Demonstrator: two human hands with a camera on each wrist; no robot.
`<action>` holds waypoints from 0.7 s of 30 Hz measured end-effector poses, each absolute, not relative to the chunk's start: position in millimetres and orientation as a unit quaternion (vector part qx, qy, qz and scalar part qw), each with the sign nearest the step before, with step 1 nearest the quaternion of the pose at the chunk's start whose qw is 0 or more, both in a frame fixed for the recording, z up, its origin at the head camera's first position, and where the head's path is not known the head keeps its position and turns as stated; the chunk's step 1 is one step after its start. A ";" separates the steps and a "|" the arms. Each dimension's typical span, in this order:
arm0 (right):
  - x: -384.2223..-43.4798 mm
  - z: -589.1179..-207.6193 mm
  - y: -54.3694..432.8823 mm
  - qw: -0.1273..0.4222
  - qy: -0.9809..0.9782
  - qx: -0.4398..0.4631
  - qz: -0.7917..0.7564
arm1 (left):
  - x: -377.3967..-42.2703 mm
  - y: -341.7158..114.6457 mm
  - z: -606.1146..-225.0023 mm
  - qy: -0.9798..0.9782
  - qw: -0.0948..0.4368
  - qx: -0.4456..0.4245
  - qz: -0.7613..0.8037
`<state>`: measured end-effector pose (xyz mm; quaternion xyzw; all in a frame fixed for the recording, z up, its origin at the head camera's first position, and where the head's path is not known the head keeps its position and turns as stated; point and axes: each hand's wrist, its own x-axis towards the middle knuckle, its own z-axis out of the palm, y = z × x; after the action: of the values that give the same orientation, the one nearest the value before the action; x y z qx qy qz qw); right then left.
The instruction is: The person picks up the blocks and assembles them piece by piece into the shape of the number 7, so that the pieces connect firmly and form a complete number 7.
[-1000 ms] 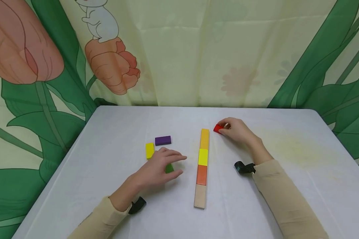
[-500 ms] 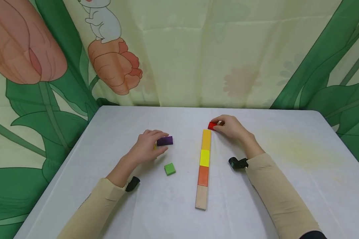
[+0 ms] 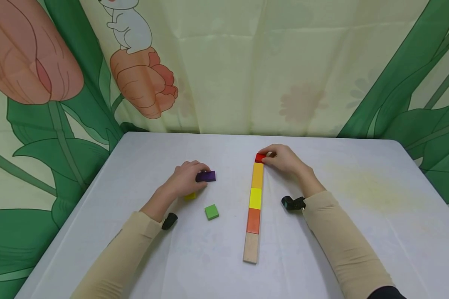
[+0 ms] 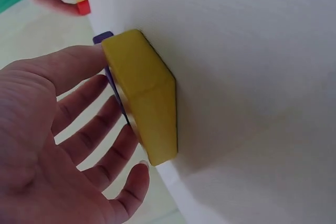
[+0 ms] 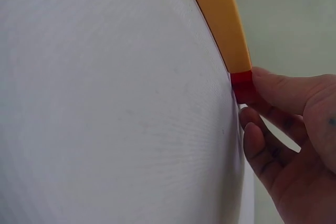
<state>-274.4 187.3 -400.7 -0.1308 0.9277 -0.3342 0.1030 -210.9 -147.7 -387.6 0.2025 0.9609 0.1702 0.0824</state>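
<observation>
My right hand [image 3: 285, 159] pinches a small red block [image 3: 260, 158] at the far end of a straight row of blocks. In the right wrist view the red block sits flush against the end of the amber block [image 5: 223, 22]. Nearer along the row come a yellow block [image 3: 255, 198], an orange block [image 3: 253, 221] and a plain wooden block [image 3: 251, 248]. On the left, my left hand [image 3: 185, 178] has thumb and fingers round the left end of a purple block [image 3: 208, 176]. Another yellow block [image 4: 144, 93] lies beside that hand, partly hidden under it in the head view.
A green square block [image 3: 211, 212] lies between the left hand and the row. The white-covered table [image 3: 303, 257] ends at a back edge just beyond the red block, with a printed curtain [image 3: 247, 74] behind it.
The right hand has brought the red block leftward to the row's far end. The left hand has moved from above the green block back to the purple one and closed round it.
</observation>
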 end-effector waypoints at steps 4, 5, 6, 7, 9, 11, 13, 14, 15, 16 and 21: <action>-274.4 -401.0 187.0 0.106 0.927 -0.138 -0.333 | -214.5 -148.7 -389.0 0.959 0.085 0.203 0.178; -274.4 -401.0 187.0 0.107 0.926 -0.139 -0.333 | -215.6 -148.8 -389.3 0.959 0.087 0.202 0.179; -274.1 -400.9 187.0 0.109 0.926 -0.138 -0.335 | -216.7 -148.9 -389.6 0.959 0.088 0.201 0.180; -274.1 -400.9 187.2 0.110 0.925 -0.139 -0.336 | -218.0 -148.8 -389.7 0.959 0.090 0.200 0.181; -274.1 -400.6 187.3 0.112 0.924 -0.142 -0.338 | -220.9 -148.0 -389.0 0.958 0.092 0.200 0.182; -274.5 -400.5 187.6 0.114 0.922 -0.141 -0.343 | -224.7 -146.5 -388.1 0.959 0.096 0.196 0.182; -274.9 -400.6 187.7 0.116 0.921 -0.139 -0.346 | -228.9 -144.0 -386.6 0.959 0.100 0.194 0.179; -275.3 -400.9 187.5 0.116 0.920 -0.136 -0.347 | -231.6 -142.6 -386.2 0.960 0.103 0.193 0.177; -275.9 -401.3 187.3 0.116 0.921 -0.134 -0.348 | -234.5 -141.1 -385.9 0.960 0.104 0.194 0.175; -276.4 -401.6 186.9 0.116 0.921 -0.132 -0.348 | -237.2 -139.6 -385.6 0.960 0.106 0.195 0.172; -278.0 -401.7 183.3 0.106 0.923 -0.132 -0.346 | -249.6 -130.9 -384.3 0.957 0.111 0.204 0.171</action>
<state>-278.0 183.3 -401.7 -0.1321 0.9226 -0.3465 0.1065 -249.6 -130.9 -384.3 0.2044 0.9573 0.1715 0.1113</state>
